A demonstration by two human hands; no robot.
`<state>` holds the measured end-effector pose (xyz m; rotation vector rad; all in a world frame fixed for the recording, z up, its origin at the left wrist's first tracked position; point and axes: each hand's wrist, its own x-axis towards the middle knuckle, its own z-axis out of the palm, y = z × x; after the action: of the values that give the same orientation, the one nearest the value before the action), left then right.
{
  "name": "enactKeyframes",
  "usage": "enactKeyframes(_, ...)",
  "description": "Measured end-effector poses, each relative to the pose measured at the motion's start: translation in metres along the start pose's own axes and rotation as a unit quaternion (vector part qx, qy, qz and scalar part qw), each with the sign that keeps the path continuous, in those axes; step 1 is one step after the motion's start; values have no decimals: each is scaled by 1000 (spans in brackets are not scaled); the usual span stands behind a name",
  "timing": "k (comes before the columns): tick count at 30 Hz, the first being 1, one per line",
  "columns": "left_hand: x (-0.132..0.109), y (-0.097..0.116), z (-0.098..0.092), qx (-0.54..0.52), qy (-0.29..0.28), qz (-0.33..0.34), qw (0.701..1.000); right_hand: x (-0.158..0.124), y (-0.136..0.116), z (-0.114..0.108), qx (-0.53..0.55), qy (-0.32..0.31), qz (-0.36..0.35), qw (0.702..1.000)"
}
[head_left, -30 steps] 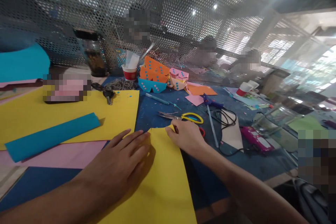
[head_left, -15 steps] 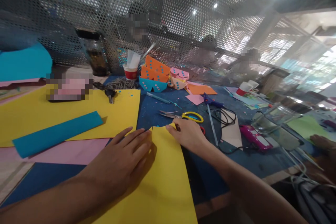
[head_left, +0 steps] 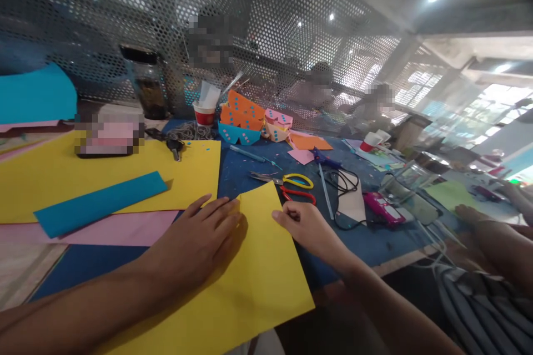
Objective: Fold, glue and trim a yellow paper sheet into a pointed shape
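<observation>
The left hand (head_left: 194, 241) lies spread flat, palm down, pressing the near-left part of the yellow sheet (head_left: 258, 277), much as half a second ago. The sheet rests on the blue counter (head_left: 237, 172) and has swung round, its far corner now flat and pointed. The right hand (head_left: 306, 224) has drawn back from that corner to the sheet's right edge, fingers curled; whether it nips the paper cannot be told. Red-handled scissors (head_left: 298, 194), earlier mostly covered, now show beside the yellow-handled scissors (head_left: 296, 179).
</observation>
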<state>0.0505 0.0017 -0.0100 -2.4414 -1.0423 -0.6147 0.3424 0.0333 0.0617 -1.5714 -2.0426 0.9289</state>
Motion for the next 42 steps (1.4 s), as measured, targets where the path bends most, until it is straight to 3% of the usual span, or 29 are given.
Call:
enactKeyframes(6,-2,-3,0,-18,-46,-20,999,-2,-2,17,-79,58,16,995)
enactKeyframes(22,-5,-5,5,-16,-61,-31,998,-3,-16,24,-205,65,61,975)
enactKeyframes(28,-8,-10,6,-37,-80,-28,996,-2,-12,23,-193,68,52,978)
enactKeyframes(34,-7,-8,6,-19,-41,-16,999,-1,-5,23,-163,66,40,984)
enactKeyframes(42,-5,-7,4,-28,-51,-17,998,-10,2,14,-101,60,27,993)
